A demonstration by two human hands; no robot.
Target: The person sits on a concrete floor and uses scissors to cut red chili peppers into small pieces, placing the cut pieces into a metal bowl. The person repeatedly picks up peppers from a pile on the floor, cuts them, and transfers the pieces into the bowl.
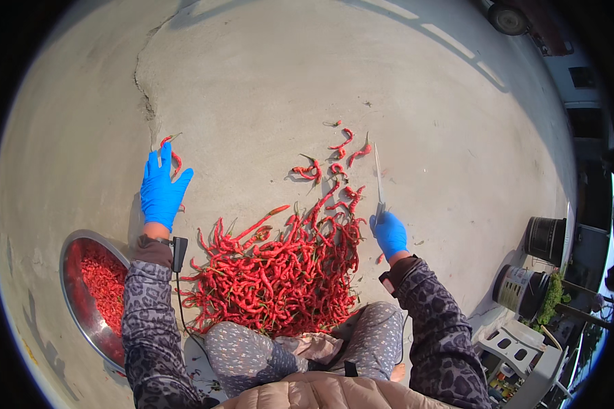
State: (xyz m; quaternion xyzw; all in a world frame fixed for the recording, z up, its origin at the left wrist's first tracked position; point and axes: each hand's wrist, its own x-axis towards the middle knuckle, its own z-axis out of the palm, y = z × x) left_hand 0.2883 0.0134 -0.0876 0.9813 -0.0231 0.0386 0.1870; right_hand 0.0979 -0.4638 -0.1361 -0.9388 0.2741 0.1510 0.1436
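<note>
My left hand, in a blue glove, is spread over the concrete at the left. A curved red chili pepper with a green stem shows beside and beyond its fingers; whether they touch it I cannot tell. In my right hand, also gloved in blue, is a slim knife, its blade pointing away from me. Between my arms and before my legs lies a big heap of red chili peppers. Several loose peppers are scattered beyond it, left of the blade.
A steel bowl holding chopped red chili stands beside my left forearm, partly hidden by it. A crack runs through the concrete floor. Black buckets, a pale plastic stool and plants line the right side.
</note>
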